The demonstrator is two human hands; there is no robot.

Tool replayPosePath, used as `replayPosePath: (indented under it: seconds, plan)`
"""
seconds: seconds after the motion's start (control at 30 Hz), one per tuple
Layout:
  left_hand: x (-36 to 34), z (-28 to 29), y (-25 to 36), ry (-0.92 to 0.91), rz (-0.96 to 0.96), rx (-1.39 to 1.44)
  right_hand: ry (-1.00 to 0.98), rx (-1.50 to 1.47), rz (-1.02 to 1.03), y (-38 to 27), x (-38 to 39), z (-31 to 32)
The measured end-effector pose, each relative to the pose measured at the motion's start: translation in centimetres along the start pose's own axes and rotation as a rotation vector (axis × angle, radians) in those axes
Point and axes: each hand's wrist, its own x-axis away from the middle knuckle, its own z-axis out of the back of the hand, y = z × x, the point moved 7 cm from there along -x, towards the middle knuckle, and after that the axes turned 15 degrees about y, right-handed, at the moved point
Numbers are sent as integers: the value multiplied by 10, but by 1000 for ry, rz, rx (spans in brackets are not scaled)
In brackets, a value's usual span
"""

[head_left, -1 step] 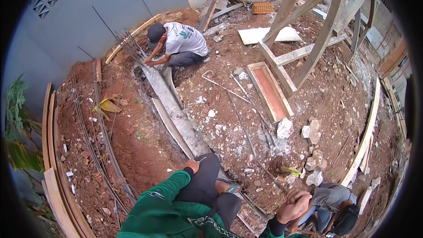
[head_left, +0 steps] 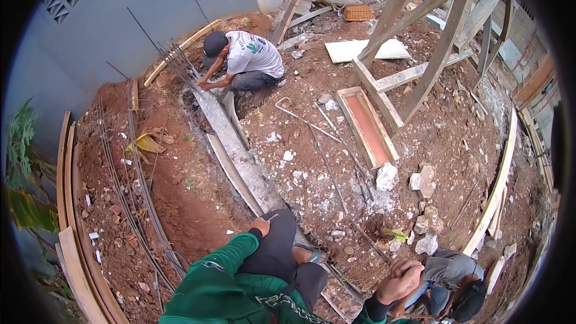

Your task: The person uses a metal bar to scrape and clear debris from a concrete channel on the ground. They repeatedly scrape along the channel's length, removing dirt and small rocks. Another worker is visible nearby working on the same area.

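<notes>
One thin rod (head_left: 373, 244) slants over the soil (head_left: 198, 216), its near end at the right hand (head_left: 401, 281), whose fingers curl inward; whether they grip it cannot be told. The left hand (head_left: 260, 226) rests on the person's knee (head_left: 280, 226), its fingers too small to judge. Beyond the knee a concrete strip (head_left: 241, 159) runs toward the soil's far-left edge, where a co-worker (head_left: 257, 54) squats at upright bars (head_left: 180, 66). Another co-worker (head_left: 447, 276) bends beside the right hand. A box (head_left: 367, 126) lies right of the strip.

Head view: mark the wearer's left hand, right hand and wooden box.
Left hand (head_left: 260, 226), head view: back of hand.
Right hand (head_left: 400, 281), head view: middle of hand.
Wooden box (head_left: 365, 123), head view: reddish inside.
</notes>
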Motion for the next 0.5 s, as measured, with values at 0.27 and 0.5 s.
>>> replayPosePath:
  seconds: [0.27, 0.5]
  plan:
    - [10, 56, -3, -182, 232, -2, 65, 85, 44, 0, 1, -34]
    - [-33, 79, -5, -323, 178, -20, 98, 127, 8, 16, 22, -76]
